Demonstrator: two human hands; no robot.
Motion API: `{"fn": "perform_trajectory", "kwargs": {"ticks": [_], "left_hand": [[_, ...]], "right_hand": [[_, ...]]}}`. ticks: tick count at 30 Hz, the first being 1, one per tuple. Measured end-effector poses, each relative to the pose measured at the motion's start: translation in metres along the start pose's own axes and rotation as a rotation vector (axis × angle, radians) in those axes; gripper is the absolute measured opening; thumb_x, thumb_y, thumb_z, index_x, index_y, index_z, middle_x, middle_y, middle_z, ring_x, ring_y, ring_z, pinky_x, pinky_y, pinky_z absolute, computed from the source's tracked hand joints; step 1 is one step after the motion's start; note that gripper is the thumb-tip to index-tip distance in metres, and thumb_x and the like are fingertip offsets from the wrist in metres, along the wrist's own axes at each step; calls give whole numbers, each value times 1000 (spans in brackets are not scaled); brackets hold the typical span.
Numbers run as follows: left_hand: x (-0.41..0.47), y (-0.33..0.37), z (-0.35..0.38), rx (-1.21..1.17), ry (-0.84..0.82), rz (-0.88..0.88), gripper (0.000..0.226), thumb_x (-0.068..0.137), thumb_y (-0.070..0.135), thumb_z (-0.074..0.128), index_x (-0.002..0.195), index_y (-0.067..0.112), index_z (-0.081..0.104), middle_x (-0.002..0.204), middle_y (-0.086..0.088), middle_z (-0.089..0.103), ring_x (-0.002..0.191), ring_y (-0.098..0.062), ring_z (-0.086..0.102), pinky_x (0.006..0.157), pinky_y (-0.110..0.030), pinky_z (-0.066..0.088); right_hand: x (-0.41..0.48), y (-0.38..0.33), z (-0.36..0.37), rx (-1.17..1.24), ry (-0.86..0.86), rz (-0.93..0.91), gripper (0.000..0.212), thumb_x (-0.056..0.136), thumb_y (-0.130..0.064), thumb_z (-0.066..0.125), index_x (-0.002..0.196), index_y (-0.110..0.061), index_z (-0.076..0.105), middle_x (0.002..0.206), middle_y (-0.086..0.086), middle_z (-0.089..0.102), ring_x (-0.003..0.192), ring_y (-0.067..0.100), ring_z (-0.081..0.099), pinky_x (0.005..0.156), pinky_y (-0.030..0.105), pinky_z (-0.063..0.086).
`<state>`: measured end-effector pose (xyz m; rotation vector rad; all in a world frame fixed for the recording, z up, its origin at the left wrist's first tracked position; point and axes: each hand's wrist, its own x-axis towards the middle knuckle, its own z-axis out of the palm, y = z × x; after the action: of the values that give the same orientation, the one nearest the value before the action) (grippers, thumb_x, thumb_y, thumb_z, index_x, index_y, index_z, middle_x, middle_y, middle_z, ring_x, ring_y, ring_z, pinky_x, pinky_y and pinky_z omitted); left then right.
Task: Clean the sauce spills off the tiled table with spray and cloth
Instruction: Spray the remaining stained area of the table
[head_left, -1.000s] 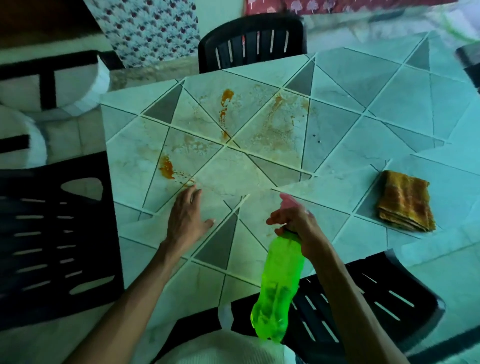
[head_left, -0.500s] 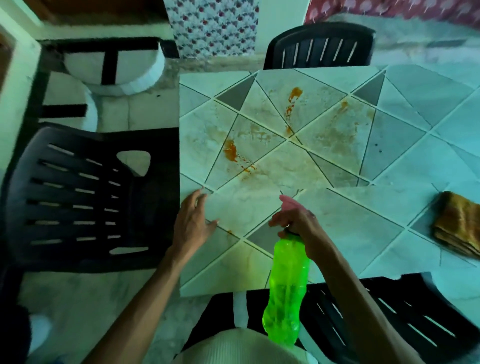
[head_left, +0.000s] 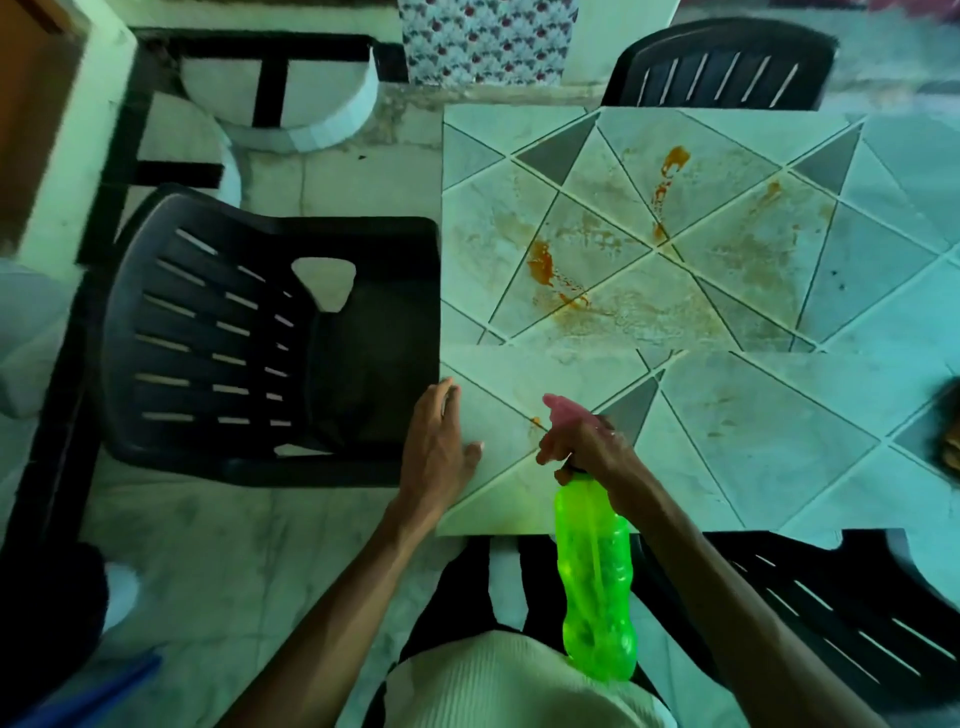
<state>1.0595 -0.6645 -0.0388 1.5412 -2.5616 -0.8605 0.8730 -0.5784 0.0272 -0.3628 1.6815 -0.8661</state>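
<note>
The tiled table (head_left: 769, 441) carries orange sauce spills: a thick blotch (head_left: 541, 262) at left centre, a streak (head_left: 670, 166) farther back, and pale smears around them. My right hand (head_left: 587, 441) grips the pink trigger head of a bright green spray bottle (head_left: 595, 582), whose nozzle points toward the spills while the body hangs below the table's near edge. My left hand (head_left: 439, 447) rests flat on the table's near left corner, fingers straight. The brown folded cloth (head_left: 950, 431) is only partly in view at the right edge.
A black plastic chair (head_left: 270, 332) stands against the table's left side, another (head_left: 722, 62) at the far side, and a third (head_left: 852, 613) at the near right. A white round base with black bars (head_left: 280, 88) is at the back left.
The view has swung left, so the table and cloth have shifted right in frame and the left chair is in full view. Both hands keep their hold and pose.
</note>
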Motion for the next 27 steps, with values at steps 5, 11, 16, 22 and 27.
{"fn": "perform_trajectory", "kwargs": {"ticks": [5,11,16,22,27], "left_hand": [[-23,-3,3,41,-12,18,87,87,41,69,153,3,26,161,-12,22,150,-30,15,122,-46,16],[-51,-2,5,6,-33,-48,91,88,48,67,154,6,22,162,-11,18,150,-28,12,121,-47,18],[-79,-6,12,-54,-3,-148,91,87,58,58,155,11,21,162,-9,20,149,-27,16,120,-47,22],[-117,-6,25,-65,13,-211,102,79,78,40,152,8,28,158,-11,28,144,-29,27,114,-46,30],[-134,0,32,-72,22,-253,95,82,57,69,153,10,28,158,-10,27,143,-27,29,114,-47,32]], "right_hand": [[-13,17,5,-140,-6,-62,47,81,-16,50,120,-32,69,74,10,72,63,22,63,52,30,51],[-30,37,-3,-263,-83,-198,40,72,-34,50,104,-50,70,79,7,75,61,27,67,60,36,57],[-41,49,3,-303,-114,-205,42,66,-24,50,94,-43,75,78,8,76,63,38,69,54,31,54],[-53,65,4,-497,-259,-185,61,60,-45,49,109,-20,77,74,-25,71,64,32,72,62,21,53],[-66,76,2,-611,-272,-214,58,60,-58,35,94,-33,76,59,-11,70,49,15,68,69,20,52]]}}
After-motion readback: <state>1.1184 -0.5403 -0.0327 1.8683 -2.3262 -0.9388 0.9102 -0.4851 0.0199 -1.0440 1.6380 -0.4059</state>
